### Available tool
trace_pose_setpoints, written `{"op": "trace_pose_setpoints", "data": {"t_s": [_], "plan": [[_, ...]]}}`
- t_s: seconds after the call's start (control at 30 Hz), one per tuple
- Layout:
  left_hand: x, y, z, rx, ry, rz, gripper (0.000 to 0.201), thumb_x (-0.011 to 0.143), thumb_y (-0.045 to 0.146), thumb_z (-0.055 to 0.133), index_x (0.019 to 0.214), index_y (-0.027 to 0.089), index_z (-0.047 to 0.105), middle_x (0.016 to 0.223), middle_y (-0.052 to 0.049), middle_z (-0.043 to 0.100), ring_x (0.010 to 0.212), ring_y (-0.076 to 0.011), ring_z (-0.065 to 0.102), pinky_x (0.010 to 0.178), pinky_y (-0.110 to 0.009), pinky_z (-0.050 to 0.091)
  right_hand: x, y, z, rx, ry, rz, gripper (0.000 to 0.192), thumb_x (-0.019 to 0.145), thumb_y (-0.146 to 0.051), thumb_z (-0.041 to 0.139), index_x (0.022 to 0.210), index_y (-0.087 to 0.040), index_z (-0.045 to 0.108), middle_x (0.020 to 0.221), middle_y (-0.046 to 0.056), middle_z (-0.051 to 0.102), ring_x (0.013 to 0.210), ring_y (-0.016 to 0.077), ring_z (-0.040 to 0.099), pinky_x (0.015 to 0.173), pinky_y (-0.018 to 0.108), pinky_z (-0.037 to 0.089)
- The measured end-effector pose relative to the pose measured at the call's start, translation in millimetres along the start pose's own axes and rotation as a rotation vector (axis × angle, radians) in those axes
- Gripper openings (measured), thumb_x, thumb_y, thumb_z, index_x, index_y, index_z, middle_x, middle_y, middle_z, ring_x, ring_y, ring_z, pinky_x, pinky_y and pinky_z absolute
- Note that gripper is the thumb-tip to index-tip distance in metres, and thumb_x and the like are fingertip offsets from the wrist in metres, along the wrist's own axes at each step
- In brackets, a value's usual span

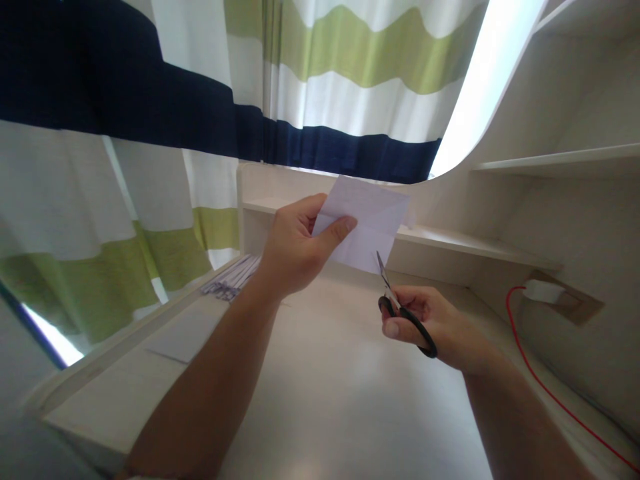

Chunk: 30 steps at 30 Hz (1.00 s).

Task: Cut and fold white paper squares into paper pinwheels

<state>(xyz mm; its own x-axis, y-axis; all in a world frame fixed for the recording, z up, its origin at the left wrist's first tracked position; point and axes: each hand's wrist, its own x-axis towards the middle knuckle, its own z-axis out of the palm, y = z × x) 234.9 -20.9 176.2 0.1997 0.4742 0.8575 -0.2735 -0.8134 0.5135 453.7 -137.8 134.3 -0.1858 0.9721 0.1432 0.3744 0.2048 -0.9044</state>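
Thumb (344,229) on top and fingers behind, the left hand (297,250) pinches a white paper (373,210), faintly creased, raised above the desk. From that paper, at five o'clock, the right hand (433,327) holds scissors (392,293), its fingers closed around the black handles. The tip of the scissors points toward eleven o'clock and overlaps the paper's lower edge; whether the blades are cutting it cannot be told.

Below, at six o'clock, lies the white desk (340,360). Toward eight o'clock, a bundle of thin strips (230,279) rests beyond a flat white sheet (183,333), both partly hidden by the left arm. A shelf (445,240) runs at three o'clock; toward four, a red cable (508,305) joins a white plug (543,291). Striped curtains (345,47) hang from nine to twelve o'clock.
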Motion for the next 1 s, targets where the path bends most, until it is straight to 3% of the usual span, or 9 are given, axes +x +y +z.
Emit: {"op": "trace_pose_setpoints", "data": {"t_s": [0.23, 0.53, 1.0], "plan": [[0, -5, 1.6, -0.111, 0.01, -0.077, 0.03, 0.094, 0.047, 0.07, 0.091, 0.017, 0.076, 0.077, -0.003, 0.068, 0.064, -0.0131, 0.058, 0.052, -0.023, 0.042, 3, 1, 0, 0.002, 0.015, 0.0, 0.048, 0.074, -0.05, 0.09, 0.068, -0.019, 0.053, 0.064, -0.006, 0.039, 0.06, 0.0099, 0.032, 0.056, 0.029, 0.022], [2, -7, 1.3, -0.1, 0.036, -0.062, 0.036, 0.096, 0.047, 0.067, 0.076, 0.018, 0.069, 0.063, 0.002, 0.05, 0.056, -0.0104, 0.042, 0.048, -0.024, 0.031, 2, 1, 0, -0.016, 0.03, 0.019, 0.047, 0.075, -0.047, 0.089, 0.066, -0.02, 0.052, 0.059, -0.007, 0.039, 0.057, 0.009, 0.029, 0.053, 0.028, 0.02], [4, -17, 2.4, -0.104, 0.059, -0.12, 0.041, 0.093, 0.054, 0.069, 0.073, 0.019, 0.064, 0.062, 0.001, 0.05, 0.054, -0.011, 0.041, 0.047, -0.026, 0.029, 2, 0, -2, -0.12, 0.063, 0.048, 0.05, 0.075, -0.054, 0.087, 0.064, -0.02, 0.051, 0.058, -0.007, 0.037, 0.055, 0.0091, 0.029, 0.052, 0.028, 0.02]]}}
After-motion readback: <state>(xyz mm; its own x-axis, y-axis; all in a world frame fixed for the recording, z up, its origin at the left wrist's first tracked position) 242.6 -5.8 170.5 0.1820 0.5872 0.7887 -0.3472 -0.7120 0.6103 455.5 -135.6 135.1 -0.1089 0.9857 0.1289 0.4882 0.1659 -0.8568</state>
